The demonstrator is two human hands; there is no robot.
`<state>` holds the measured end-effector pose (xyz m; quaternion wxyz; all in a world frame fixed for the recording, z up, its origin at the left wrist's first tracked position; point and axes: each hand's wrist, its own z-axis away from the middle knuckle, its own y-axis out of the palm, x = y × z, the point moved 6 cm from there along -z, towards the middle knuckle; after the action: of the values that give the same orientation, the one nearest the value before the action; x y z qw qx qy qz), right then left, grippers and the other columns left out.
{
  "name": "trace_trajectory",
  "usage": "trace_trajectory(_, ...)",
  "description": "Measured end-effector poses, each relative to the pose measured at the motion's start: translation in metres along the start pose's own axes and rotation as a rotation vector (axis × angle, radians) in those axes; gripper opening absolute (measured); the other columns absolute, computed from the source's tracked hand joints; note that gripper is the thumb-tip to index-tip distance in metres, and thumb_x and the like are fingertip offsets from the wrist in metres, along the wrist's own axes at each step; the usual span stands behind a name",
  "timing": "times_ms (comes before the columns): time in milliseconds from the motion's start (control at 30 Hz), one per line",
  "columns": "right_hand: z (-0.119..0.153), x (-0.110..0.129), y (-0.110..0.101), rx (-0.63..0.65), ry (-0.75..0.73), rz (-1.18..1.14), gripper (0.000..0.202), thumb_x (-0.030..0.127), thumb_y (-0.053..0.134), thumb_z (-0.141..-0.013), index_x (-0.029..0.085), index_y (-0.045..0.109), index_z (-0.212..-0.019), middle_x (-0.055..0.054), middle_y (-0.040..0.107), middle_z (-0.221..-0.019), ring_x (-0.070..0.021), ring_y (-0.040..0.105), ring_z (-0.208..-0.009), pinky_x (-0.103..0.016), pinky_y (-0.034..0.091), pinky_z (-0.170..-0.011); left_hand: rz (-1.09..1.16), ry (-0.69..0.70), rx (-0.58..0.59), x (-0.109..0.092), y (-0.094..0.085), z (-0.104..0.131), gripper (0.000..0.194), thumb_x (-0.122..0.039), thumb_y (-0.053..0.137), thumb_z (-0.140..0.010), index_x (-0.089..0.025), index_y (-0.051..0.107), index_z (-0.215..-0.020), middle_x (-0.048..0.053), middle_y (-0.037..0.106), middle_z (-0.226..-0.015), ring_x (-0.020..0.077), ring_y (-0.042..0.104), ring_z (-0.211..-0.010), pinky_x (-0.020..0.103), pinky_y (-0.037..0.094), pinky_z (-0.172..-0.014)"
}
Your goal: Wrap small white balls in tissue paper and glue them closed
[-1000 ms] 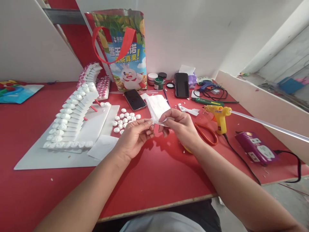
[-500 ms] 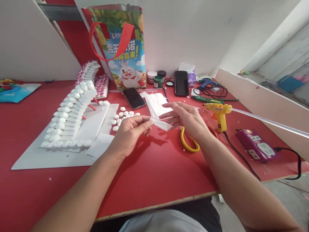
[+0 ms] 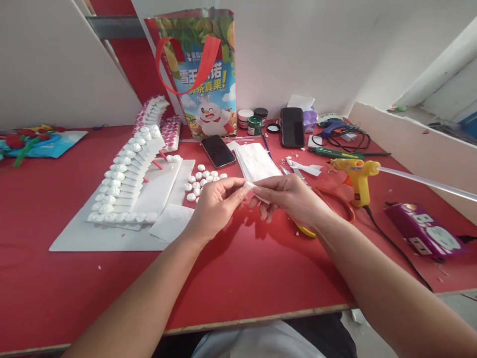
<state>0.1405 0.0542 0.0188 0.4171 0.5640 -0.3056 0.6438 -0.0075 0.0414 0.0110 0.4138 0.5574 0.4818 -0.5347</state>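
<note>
A narrow white paper strip point(image 3: 248, 185) is pinched between both hands above the red table. My left hand point(image 3: 219, 204) grips one end with thumb and forefinger. From the other side my right hand point(image 3: 290, 196) closes thumb and forefinger on it; much of the strip is hidden by the fingers. Behind the hands lies a stack of white paper sheets point(image 3: 257, 161). Small white paper rosettes point(image 3: 196, 185) are scattered just left of that stack. Further left, a curved white stepped structure point(image 3: 122, 174) edged with similar rosettes stands on a white board point(image 3: 74, 241).
Scissors with yellow and orange handles point(image 3: 307, 231) lie partly under my right forearm. A yellow glue gun point(image 3: 356, 174) stands at the right beside a purple box point(image 3: 423, 231). Two phones point(image 3: 218, 151), paint jars point(image 3: 255, 125) and a printed bag point(image 3: 208, 74) are at the back.
My right hand has gone from spread fingers to a pinch on the strip, meeting my left hand. Less of the strip shows. The view has turned slightly left.
</note>
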Motion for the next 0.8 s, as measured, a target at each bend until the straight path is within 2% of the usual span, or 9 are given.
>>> trace_trajectory(133, 0.002, 0.002, -0.002, -0.103, -0.028, 0.138, 0.044, 0.056, 0.083, -0.075, 0.013, 0.073, -0.071, -0.002, 0.068, -0.058, -0.0092, 0.056, -0.039, -0.022, 0.047, -0.042, 0.003, 0.011, -0.068, 0.002, 0.001, 0.001, 0.023, -0.038, 0.071, -0.091, -0.018, 0.080, -0.098, -0.001, 0.059, -0.069, 0.0122, 0.050, -0.066, 0.025, 0.042, -0.064)
trace_trajectory(267, 0.007, 0.006, -0.001, -0.202, -0.111, 0.400, 0.046, 0.051, 0.070, -0.090, 0.015, 0.065, -0.061, 0.003, 0.052, -0.040, -0.0072, 0.049, -0.036, -0.021, 0.040, -0.045, -0.054, 0.048, -0.151, -0.003, 0.003, 0.004, 0.022, -0.037, 0.069, -0.092, -0.018, 0.079, -0.096, 0.000, 0.061, -0.071, 0.0133, 0.050, -0.066, 0.025, 0.042, -0.063)
trace_trajectory(333, 0.009, 0.008, 0.001, -0.224, -0.163, 0.458, 0.048, 0.050, 0.063, -0.095, 0.017, 0.063, -0.060, 0.004, 0.051, -0.041, -0.0072, 0.047, -0.036, -0.021, 0.037, -0.044, -0.161, 0.127, -0.195, -0.011, 0.004, 0.006, 0.020, -0.036, 0.067, -0.093, -0.019, 0.079, -0.096, 0.002, 0.064, -0.076, 0.0150, 0.054, -0.069, 0.026, 0.044, -0.067)
trace_trajectory(467, 0.012, 0.012, 0.005, -0.202, -0.234, 0.431, 0.049, 0.054, 0.059, -0.097, 0.018, 0.063, -0.064, 0.003, 0.052, -0.043, -0.0089, 0.048, -0.038, -0.023, 0.038, -0.047, -0.383, 0.368, -0.276, -0.028, 0.006, 0.011, 0.019, -0.029, 0.063, -0.096, -0.020, 0.079, -0.099, 0.006, 0.071, -0.086, 0.0202, 0.062, -0.084, 0.030, 0.048, -0.084)
trace_trajectory(600, 0.015, 0.016, 0.005, -0.205, -0.288, 0.434, 0.044, 0.047, 0.058, -0.099, 0.018, 0.062, -0.066, 0.004, 0.053, -0.046, -0.0088, 0.048, -0.040, -0.024, 0.040, -0.051, -0.487, 0.472, -0.328, -0.031, 0.010, 0.014, 0.022, -0.024, 0.060, -0.097, -0.019, 0.079, -0.107, 0.007, 0.072, -0.087, 0.0190, 0.062, -0.081, 0.030, 0.048, -0.083)
trace_trajectory(700, 0.018, 0.020, 0.003, -0.246, -0.312, 0.447, 0.040, 0.039, 0.057, -0.099, 0.018, 0.063, -0.066, 0.004, 0.052, -0.045, -0.0084, 0.046, -0.039, -0.024, 0.038, -0.049, -0.478, 0.530, -0.316, -0.032, 0.012, 0.017, 0.026, -0.019, 0.057, -0.098, -0.017, 0.079, -0.113, 0.006, 0.069, -0.084, 0.0169, 0.061, -0.078, 0.028, 0.048, -0.079)
trace_trajectory(800, 0.019, 0.024, 0.002, -0.245, -0.353, 0.484, 0.035, 0.034, 0.057, -0.099, 0.018, 0.066, -0.069, 0.005, 0.053, -0.047, -0.0080, 0.045, -0.039, -0.024, 0.037, -0.049, -0.368, 0.468, -0.235, -0.029, 0.010, 0.014, 0.026, -0.019, 0.057, -0.098, -0.019, 0.080, -0.110, 0.004, 0.067, -0.081, 0.0146, 0.060, -0.075, 0.027, 0.049, -0.077)
